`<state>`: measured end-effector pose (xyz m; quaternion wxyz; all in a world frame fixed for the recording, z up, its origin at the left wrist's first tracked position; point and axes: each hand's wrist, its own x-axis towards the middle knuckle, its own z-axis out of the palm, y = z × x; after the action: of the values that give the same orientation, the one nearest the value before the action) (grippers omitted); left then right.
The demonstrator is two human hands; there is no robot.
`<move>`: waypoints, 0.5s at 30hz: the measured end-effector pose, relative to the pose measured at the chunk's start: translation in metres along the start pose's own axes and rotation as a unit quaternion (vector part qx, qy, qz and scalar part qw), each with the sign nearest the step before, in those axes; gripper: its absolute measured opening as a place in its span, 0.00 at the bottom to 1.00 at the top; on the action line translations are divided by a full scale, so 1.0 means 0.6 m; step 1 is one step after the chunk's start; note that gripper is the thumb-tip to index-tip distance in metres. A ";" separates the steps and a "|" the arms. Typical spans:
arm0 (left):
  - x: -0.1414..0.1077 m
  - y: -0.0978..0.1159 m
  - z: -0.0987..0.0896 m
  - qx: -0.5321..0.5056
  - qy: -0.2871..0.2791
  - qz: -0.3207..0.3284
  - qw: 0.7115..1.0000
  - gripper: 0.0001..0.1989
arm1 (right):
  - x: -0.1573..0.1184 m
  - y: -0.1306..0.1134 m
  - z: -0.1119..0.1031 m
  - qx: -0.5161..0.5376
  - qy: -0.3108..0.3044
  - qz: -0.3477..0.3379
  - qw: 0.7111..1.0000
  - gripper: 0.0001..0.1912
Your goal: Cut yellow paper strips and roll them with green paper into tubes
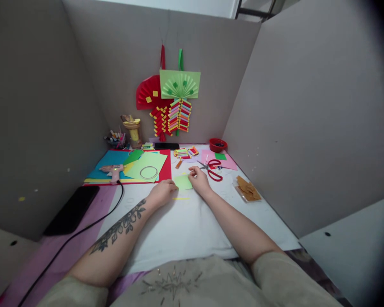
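Observation:
A small light-green piece of paper (183, 182) lies in front of me on the white cloth, between my hands. My left hand (162, 192) is closed at its left edge, the fingers bent together. On the other side, my right hand (199, 180) is in a pinch at the paper's upper right edge. A thin yellow strip (181, 198) lies just below the paper. Red-handled scissors (213, 169) rest partly spread beyond my right hand. Near the paper's far edge is a small orange-brown paper roll (179, 164).
Coloured paper sheets (99, 164) bear a pink glue gun (115, 171), whose black cord runs left. A black tablet-like slab (72, 211) lies left. Packaged brown pieces (248, 189) and a red bowl (217, 145) stand right. Paper firecracker decorations (179, 115) hang on the back panel.

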<state>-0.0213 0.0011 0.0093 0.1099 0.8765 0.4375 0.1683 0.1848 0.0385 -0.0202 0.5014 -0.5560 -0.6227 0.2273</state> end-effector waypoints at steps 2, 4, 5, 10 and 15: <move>0.003 -0.009 -0.007 -0.020 0.034 -0.040 0.998 0.16 | 0.006 -0.005 -0.010 0.075 0.055 -0.005 0.996 0.13; 0.007 -0.018 -0.013 -0.035 0.073 -0.080 0.994 0.16 | 0.010 -0.008 -0.018 0.135 0.100 0.013 0.986 0.14; 0.008 -0.022 -0.016 -0.044 0.087 -0.093 0.991 0.16 | 0.010 -0.009 -0.019 0.147 0.101 0.026 0.984 0.15; 0.008 -0.024 -0.019 -0.073 0.095 -0.107 0.987 0.13 | -0.001 -0.012 0.009 0.074 -0.035 0.034 0.996 0.18; 0.003 -0.011 -0.012 -0.056 0.027 -0.043 0.997 0.10 | -0.004 -0.018 0.028 -0.020 -0.087 -0.032 0.995 0.20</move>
<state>-0.0276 0.0067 0.0140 0.1545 0.8446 0.4671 0.2112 0.1647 0.0378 -0.0190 0.4414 -0.5235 -0.6860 0.2461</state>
